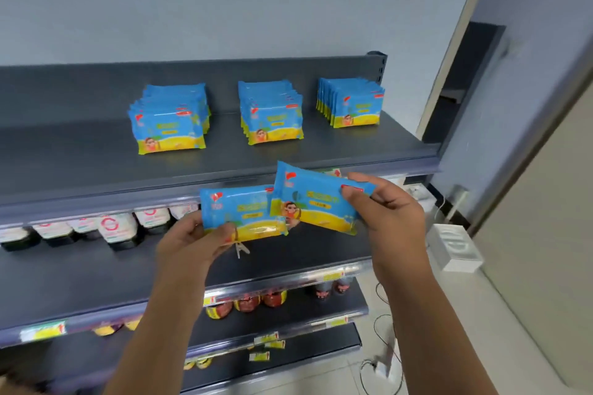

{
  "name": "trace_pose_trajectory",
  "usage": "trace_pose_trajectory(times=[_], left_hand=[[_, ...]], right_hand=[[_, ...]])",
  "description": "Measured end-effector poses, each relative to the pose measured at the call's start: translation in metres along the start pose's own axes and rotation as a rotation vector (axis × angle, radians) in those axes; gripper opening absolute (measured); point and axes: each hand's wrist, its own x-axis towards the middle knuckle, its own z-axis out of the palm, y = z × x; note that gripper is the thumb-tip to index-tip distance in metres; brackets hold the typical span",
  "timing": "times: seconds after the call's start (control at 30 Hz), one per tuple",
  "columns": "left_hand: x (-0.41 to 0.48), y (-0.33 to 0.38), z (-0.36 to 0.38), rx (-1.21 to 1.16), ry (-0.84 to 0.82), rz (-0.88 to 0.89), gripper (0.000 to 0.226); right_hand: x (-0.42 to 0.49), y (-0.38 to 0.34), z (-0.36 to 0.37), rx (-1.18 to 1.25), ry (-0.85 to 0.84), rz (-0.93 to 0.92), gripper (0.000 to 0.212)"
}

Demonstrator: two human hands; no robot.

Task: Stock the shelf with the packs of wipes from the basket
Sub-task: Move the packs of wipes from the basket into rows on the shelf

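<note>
At the shelf [96, 167], left grip [194, 242] pinches the left pack [244, 210], right grip [390, 207] the right pack [316, 200]: light, soft, likely slippery, best held by edges.

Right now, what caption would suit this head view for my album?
Left hand holds one wipes pack, right hand a second pack, before a shelf bearing three rows.

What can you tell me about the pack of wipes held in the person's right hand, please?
The right-hand pack is a flat, glossy plastic pouch, blue above and yellow below, with a red logo and a cartoon face. It is held in the air, tilted, before the front edge of the top shelf. The right hand pinches its right end, thumb on the front. Its lower left corner overlaps the second pack, which the left hand holds.
</note>
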Motion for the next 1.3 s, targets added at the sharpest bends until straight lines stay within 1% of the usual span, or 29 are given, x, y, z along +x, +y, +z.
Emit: trace_pose_trajectory(times=[0.07, 0.23, 0.43, 0.5, 0.57, 0.67, 0.77, 0.87, 0.93, 1.0, 1.17, 1.3], left_hand=[[0.002, -0.003, 0.026, 0.002, -0.006, -0.003, 0.029], [0.018, -0.003, 0.078, 0.034, -0.049, -0.009, 0.03], [0.052, 0.028, 0.142, 0.045, -0.075, 0.034, 0.021], [0.068, 0.041, 0.164, 0.04, -0.096, 0.058, 0.022], [0.088, 0.05, 0.186, 0.019, -0.111, 0.041, 0.025], [0.12, 0.052, 0.219, -0.01, -0.093, -0.03, 0.023], [0.148, 0.044, 0.247, -0.01, -0.008, -0.056, 0.019], [0.166, 0.035, 0.268, 0.0, 0.026, -0.103, 0.02], [0.176, 0.031, 0.277, 0.049, 0.034, -0.11, 0.022], [0.183, 0.029, 0.284, 0.121, 0.03, -0.081, 0.023], [0.193, 0.017, 0.309, 0.218, 0.021, -0.075, 0.026], [0.198, 0.001, 0.323, 0.468, 0.04, 0.014, 0.02]], right_hand=[[0.015, -0.008, -0.02, 0.01, 0.007, -0.002, 0.017], [0.053, -0.023, -0.048, 0.047, 0.034, -0.028, 0.018], [0.11, -0.032, -0.067, 0.065, 0.099, -0.057, 0.018], [0.134, -0.036, -0.07, 0.08, 0.125, -0.081, 0.019], [0.157, -0.041, -0.072, 0.097, 0.147, -0.109, 0.02], [0.194, -0.049, -0.069, 0.101, 0.159, -0.144, 0.02], [0.234, -0.06, -0.059, 0.089, 0.163, -0.174, 0.018], [0.267, -0.069, -0.048, 0.089, 0.141, -0.216, 0.019], [0.282, -0.07, -0.045, 0.068, 0.121, -0.229, 0.016], [0.293, -0.066, -0.043, 0.047, 0.098, -0.241, 0.013], [0.314, -0.05, -0.049, 0.07, 0.072, -0.212, 0.013], [0.33, -0.04, -0.062, 0.068, 0.055, -0.166, 0.015]])
